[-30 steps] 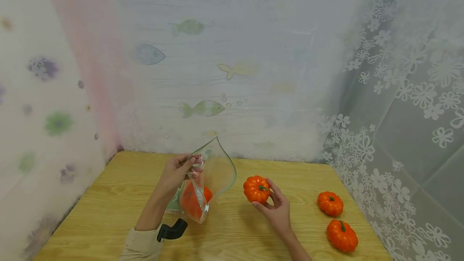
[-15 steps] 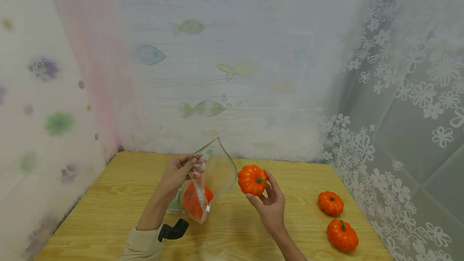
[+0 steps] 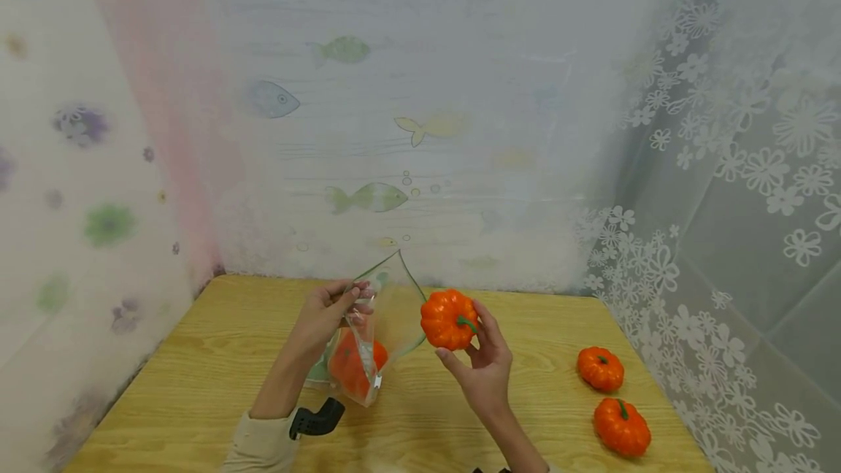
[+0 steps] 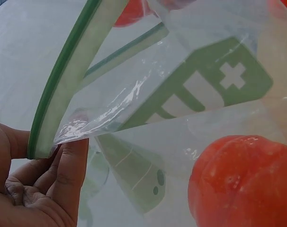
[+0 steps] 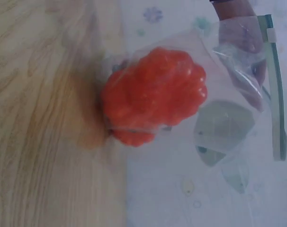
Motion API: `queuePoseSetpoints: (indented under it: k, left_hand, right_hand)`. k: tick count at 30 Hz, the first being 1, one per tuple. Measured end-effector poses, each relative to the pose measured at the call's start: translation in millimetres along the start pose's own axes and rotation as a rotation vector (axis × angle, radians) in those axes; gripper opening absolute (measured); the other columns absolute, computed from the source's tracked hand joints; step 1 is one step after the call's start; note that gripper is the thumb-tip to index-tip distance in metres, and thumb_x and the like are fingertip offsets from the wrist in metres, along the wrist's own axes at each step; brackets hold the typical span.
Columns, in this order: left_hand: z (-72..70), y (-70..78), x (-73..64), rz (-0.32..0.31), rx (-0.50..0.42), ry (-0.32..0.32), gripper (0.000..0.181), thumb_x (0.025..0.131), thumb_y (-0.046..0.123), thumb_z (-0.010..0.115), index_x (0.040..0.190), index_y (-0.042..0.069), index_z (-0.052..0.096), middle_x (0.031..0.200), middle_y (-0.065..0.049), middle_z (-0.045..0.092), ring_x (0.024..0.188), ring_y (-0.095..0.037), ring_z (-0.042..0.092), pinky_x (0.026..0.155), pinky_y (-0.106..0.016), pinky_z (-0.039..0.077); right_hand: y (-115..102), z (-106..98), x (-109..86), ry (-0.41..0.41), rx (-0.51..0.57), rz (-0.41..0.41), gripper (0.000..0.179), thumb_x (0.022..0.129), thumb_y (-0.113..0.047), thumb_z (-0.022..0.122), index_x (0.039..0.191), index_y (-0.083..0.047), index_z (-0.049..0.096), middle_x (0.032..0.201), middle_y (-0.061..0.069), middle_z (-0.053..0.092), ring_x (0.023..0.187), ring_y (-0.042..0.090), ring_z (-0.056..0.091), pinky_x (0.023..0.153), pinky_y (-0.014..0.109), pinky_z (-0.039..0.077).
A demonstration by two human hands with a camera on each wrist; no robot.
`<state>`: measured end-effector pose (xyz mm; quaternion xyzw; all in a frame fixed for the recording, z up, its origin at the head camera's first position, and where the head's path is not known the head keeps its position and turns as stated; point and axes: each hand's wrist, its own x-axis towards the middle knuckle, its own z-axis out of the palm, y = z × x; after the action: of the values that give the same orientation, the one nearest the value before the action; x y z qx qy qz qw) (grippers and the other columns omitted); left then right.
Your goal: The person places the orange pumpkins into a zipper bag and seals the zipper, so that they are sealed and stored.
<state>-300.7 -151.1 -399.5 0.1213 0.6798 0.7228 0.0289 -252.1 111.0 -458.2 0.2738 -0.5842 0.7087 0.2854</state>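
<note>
Pumpkin (image 3: 448,318), glossy, ribbed, gripped by right fingers (image 3: 490,325), perhaps touches the filmy bag (image 3: 397,312) left fingers (image 4: 70,172) pinch.

I see a clear slider bag (image 3: 397,316) gaping, orange pumpkins (image 3: 351,369) inside; a glossy ribbed pumpkin (image 3: 447,318) is raised at its mouth, stem rightward.

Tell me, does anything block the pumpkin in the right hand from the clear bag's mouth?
Nothing visible does. In the head view, the held pumpkin overlaps the green rim of the bag, which the left hand holds spread open.
</note>
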Motion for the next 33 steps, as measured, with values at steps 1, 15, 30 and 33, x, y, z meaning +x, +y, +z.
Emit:
queuePoseSetpoints:
  k: [1, 15, 30, 33]
  left_hand:
    - [0.5, 0.1, -0.2, -0.002, -0.003, 0.001, 0.039, 0.109, 0.009, 0.049, 0.142, -0.010, 0.050, 0.118, -0.015, 0.071, 0.084, -0.007, 0.071, 0.074, -0.024, 0.061]
    - [2.8, -1.3, -1.0, 0.019, -0.014, -0.022, 0.036, 0.108, 0.013, 0.052, 0.137, -0.008, 0.057, 0.117, -0.017, 0.071, 0.085, -0.011, 0.073, 0.076, -0.028, 0.063]
    - [6.0, 7.7, 2.8, -0.017, 0.034, -0.019, 0.038, 0.110, 0.014, 0.047, 0.139, -0.009, 0.054, 0.116, -0.018, 0.068, 0.079, -0.013, 0.071, 0.076, -0.026, 0.062]
    - [5.0, 9.1, 3.1, -0.010, 0.021, -0.019, 0.037, 0.110, 0.012, 0.047, 0.138, -0.010, 0.054, 0.113, -0.015, 0.069, 0.079, -0.012, 0.071, 0.075, -0.026, 0.062]
  right_hand:
    - [-0.7, 2.0, 1.8, -0.012, 0.005, -0.027, 0.079, 0.077, 0.021, 0.075, 0.148, 0.012, 0.040, 0.142, 0.007, 0.057, 0.126, 0.017, 0.060, 0.095, 0.029, 0.058]
    - [-9.5, 33.3, 20.9, -0.157, 0.048, 0.025, 0.079, 0.087, -0.002, 0.080, 0.152, 0.005, 0.037, 0.148, 0.010, 0.051, 0.131, 0.019, 0.058, 0.098, 0.034, 0.057]
    - [-21.4, 38.6, 33.2, -0.292, -0.050, 0.320, 0.079, 0.088, -0.001, 0.078, 0.155, -0.001, 0.037, 0.156, 0.018, 0.040, 0.137, 0.040, 0.049, 0.090, 0.039, 0.060]
    - [-22.5, 38.3, 33.8, -0.286, -0.095, 0.344, 0.079, 0.087, -0.002, 0.079, 0.155, -0.007, 0.040, 0.156, 0.016, 0.040, 0.138, 0.043, 0.047, 0.090, 0.038, 0.060]
